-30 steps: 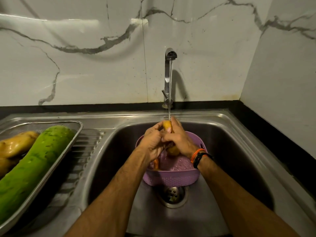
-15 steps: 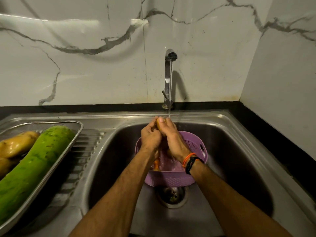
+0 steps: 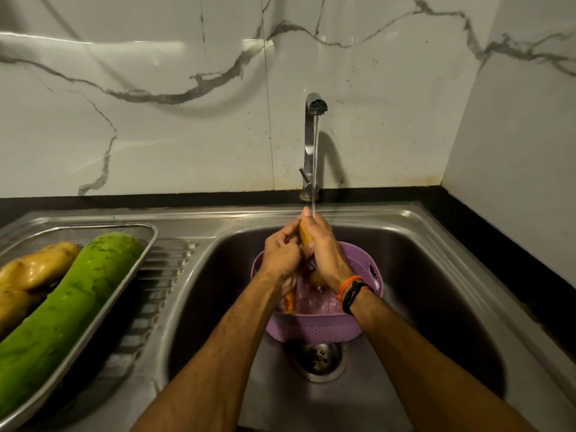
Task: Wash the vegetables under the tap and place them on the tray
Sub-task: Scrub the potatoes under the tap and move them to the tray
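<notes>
Hands (image 3: 282,254) (image 3: 324,249) grip smooth yellow vegetable (image 3: 304,236) | perforated purple basket (image 3: 314,328) beneath

Light was dim and warm. A pale glare streak crossed the marble wall (image 3: 131,45); the tap (image 3: 311,135) cast a curved shadow rightward. Wide-angle distortion bowed the sink (image 3: 436,232) edges. Focus stayed fairly sharp.

The tray (image 3: 146,241) sits left of the sink (image 3: 436,275), a gourd (image 3: 71,300) lying in it. A basket (image 3: 314,328) stands in the sink, before the tap (image 3: 310,145).
</notes>
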`<state>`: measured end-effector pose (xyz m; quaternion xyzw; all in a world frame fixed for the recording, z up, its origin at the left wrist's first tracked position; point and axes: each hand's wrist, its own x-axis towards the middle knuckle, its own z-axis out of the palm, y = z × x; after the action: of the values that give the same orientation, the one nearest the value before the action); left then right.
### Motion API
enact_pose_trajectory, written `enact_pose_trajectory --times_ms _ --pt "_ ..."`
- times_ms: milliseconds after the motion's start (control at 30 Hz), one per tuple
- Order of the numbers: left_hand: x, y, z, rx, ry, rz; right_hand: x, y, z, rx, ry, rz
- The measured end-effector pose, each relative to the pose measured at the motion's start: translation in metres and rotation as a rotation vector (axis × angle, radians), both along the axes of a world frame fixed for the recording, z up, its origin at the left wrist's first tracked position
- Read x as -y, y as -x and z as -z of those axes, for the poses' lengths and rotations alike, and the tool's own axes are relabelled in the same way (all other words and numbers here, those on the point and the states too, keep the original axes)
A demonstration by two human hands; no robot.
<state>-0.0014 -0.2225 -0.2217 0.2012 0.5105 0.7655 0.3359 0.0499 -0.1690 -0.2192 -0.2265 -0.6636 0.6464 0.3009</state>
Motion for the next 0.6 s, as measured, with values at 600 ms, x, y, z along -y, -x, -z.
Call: enact_pose_trajectory --times_ms 600 --pt "-0.001 0.004 0.001 0.018 -0.013 0.054 -0.010 -0.003 -0.001 0.028 -0.051 -0.009"
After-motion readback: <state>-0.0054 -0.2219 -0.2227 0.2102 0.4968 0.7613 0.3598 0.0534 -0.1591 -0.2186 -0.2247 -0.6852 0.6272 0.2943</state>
